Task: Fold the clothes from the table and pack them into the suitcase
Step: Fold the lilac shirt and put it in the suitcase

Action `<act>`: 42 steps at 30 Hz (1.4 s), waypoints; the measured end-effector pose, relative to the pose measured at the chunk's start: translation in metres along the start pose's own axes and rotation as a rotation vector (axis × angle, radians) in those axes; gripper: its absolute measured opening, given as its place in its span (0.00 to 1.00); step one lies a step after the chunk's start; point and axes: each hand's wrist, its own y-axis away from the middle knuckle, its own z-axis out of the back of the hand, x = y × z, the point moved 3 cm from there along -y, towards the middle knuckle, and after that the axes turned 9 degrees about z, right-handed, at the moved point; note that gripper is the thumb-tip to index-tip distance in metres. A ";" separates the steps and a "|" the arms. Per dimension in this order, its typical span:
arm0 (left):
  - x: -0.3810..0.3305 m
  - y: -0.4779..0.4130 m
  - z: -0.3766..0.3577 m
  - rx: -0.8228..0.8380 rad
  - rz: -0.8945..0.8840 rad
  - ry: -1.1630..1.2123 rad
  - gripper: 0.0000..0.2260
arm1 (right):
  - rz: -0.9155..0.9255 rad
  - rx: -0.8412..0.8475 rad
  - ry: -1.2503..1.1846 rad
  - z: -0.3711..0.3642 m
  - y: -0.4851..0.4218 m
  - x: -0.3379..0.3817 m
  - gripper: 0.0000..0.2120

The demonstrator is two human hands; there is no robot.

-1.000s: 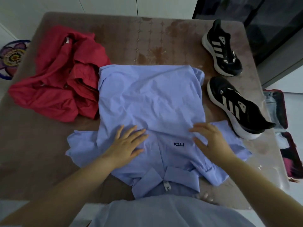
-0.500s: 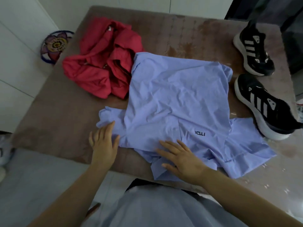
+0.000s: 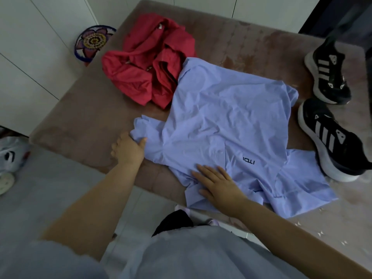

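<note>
Fingers (image 3: 204,171) on one blue shirt (image 3: 221,117) (one red jacket (image 3: 149,63), two shoes (image 3: 327,77) (image 3: 330,137) nearby)

The shirt (image 3: 221,117) is pale lilac-blue and plain, with a small dark navy logo (image 3: 248,161). The jacket (image 3: 141,73) is solid red. The table (image 3: 84,109) is dull mauve-brown with darker blotches. The near shoe (image 3: 330,141) and far shoe (image 3: 328,77) are black with white stripes and white soles. The disc (image 3: 93,40) has a blue rim, purple petals and a yellow centre.
</note>
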 end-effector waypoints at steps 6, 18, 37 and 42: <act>-0.031 0.015 0.014 0.043 -0.162 0.382 0.13 | -0.153 -0.140 -0.388 0.023 -0.001 0.000 0.28; -0.091 0.133 -0.019 0.412 -1.126 0.021 0.22 | -0.586 -0.363 -0.699 0.054 0.007 -0.050 0.27; -0.022 0.099 -0.016 0.189 -1.187 0.036 0.15 | -0.323 -0.179 -0.377 0.066 -0.074 -0.055 0.20; -0.003 0.088 -0.012 0.168 -1.014 0.031 0.18 | -0.305 -0.014 -0.201 0.061 -0.116 -0.052 0.20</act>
